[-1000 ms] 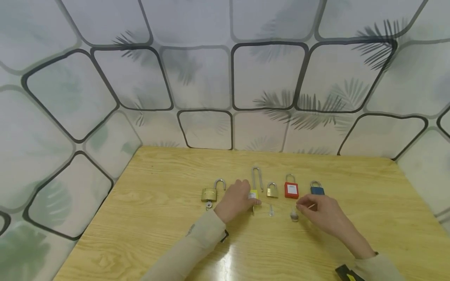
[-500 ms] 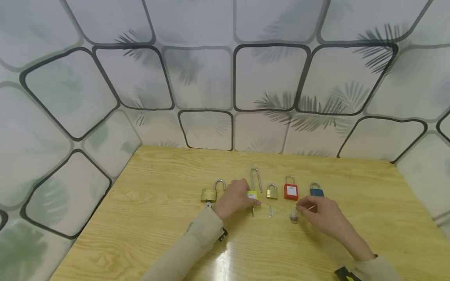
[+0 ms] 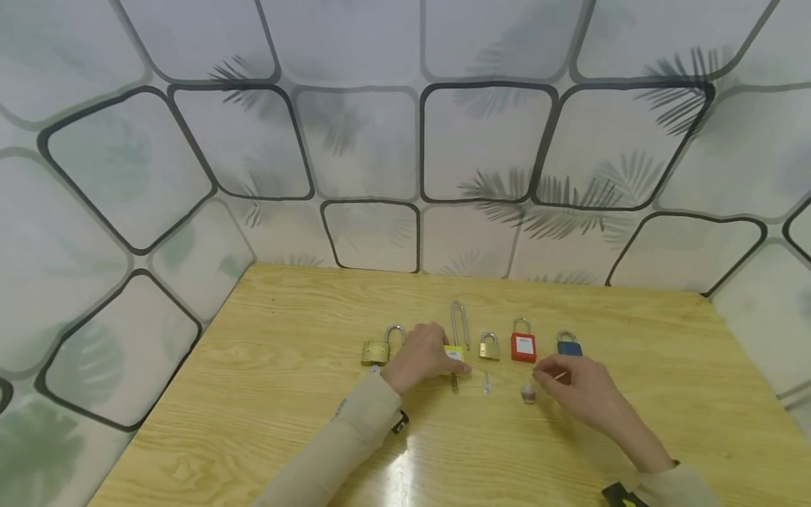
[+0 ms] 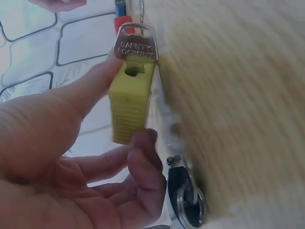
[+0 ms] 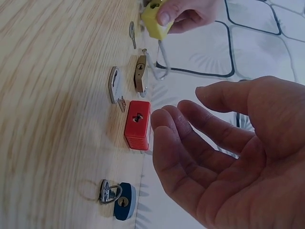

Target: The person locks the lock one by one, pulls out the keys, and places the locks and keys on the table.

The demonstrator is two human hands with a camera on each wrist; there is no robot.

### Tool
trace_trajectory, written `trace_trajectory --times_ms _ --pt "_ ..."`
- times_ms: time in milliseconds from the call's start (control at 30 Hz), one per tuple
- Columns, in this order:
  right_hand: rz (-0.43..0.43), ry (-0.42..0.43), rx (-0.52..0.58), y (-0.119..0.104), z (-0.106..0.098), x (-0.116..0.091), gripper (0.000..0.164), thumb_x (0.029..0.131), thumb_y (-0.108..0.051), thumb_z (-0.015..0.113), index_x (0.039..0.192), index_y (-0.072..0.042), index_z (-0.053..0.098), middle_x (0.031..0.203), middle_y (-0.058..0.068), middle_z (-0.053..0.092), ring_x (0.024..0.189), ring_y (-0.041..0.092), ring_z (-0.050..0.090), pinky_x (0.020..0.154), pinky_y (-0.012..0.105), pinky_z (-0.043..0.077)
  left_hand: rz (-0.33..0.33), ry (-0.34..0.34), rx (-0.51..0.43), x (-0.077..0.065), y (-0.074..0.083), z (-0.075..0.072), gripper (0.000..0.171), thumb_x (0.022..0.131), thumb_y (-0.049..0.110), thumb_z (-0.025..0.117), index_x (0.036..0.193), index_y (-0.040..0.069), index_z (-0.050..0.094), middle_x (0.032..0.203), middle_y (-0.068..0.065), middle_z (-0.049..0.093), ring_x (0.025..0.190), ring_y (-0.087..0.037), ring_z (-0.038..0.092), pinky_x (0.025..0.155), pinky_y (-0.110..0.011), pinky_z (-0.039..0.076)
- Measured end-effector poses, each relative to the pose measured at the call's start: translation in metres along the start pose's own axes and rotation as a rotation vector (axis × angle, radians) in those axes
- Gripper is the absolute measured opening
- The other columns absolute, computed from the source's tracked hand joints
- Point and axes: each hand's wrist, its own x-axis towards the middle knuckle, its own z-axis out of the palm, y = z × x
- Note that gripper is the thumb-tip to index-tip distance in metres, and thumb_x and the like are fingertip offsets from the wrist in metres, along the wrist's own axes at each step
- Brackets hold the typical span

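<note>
My left hand [image 3: 421, 358] holds a yellow padlock [image 4: 131, 100] by its body, thumb on one side and fingertips on the other. Its long shackle [image 3: 453, 324] points toward the wall, with one leg out of the body. A metal key head stamped "SAFETY LOCKOUT" [image 4: 136, 46] sits right by the keyhole. My right hand [image 5: 224, 148] is empty, fingers loosely bent and thumb apart from them. It hovers beside the red padlock [image 5: 137, 125] and in front of the blue padlock [image 3: 569, 348]. A silver key [image 5: 114, 86] lies in front of the red one.
A brass padlock [image 3: 376, 353] with its shackle open stands at left, a key and ring [image 4: 190, 200] at its base. A smaller brass padlock [image 3: 489, 348] is between yellow and red, its key [image 3: 486, 384] in front. Another ringed key [image 5: 109, 192] is by the blue padlock.
The head view has shifted very slightly. Both hands keep their places, the left still gripping the yellow padlock.
</note>
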Motion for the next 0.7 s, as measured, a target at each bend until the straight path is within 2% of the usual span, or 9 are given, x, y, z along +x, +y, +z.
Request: trace_trajectory --times_ms 67,133,367,700 --pt "-0.001 0.003 -0.002 0.0 0.0 0.0 0.015 0.094 -0.019 0.064 0.096 -0.006 0.072 0.091 0.01 0.074 0.073 0.016 0.065 0.058 0.034 0.055 0.007 0.017 0.008 0.0 -0.002 0.001 0.062 0.064 0.038 0.089 0.046 0.019 0.032 0.045 0.009 0.02 0.039 -0.003 0.016 0.033 -0.016 0.016" --pt "-0.003 0.004 -0.001 -0.001 0.0 0.0 0.015 0.094 -0.02 0.064 0.096 -0.007 0.072 0.091 0.01 0.074 0.073 0.016 0.065 0.058 0.034 0.055 0.015 0.034 0.018 0.0 -0.003 0.001 0.069 0.064 0.041 0.088 0.047 0.02 0.025 0.045 0.009 0.015 0.04 -0.003 0.012 0.033 -0.016 0.013" --pt "0.004 -0.02 -0.004 -0.002 -0.001 0.0 0.016 0.094 -0.02 0.064 0.097 -0.007 0.072 0.092 0.01 0.074 0.074 0.017 0.065 0.059 0.034 0.056 0.069 0.078 0.067 -0.005 -0.005 0.003 0.069 0.068 0.043 0.085 0.044 0.02 0.025 0.041 0.01 0.016 0.036 0.0 0.014 0.03 -0.013 0.014" --pt "0.009 -0.038 -0.01 -0.004 -0.002 0.004 0.019 0.094 -0.023 0.064 0.101 -0.007 0.073 0.094 0.009 0.074 0.075 0.017 0.065 0.059 0.035 0.056 0.146 0.189 0.058 -0.006 -0.012 0.0 0.069 0.073 0.04 0.083 0.042 0.02 0.024 0.038 0.012 0.017 0.036 0.0 0.011 0.03 -0.013 0.012"
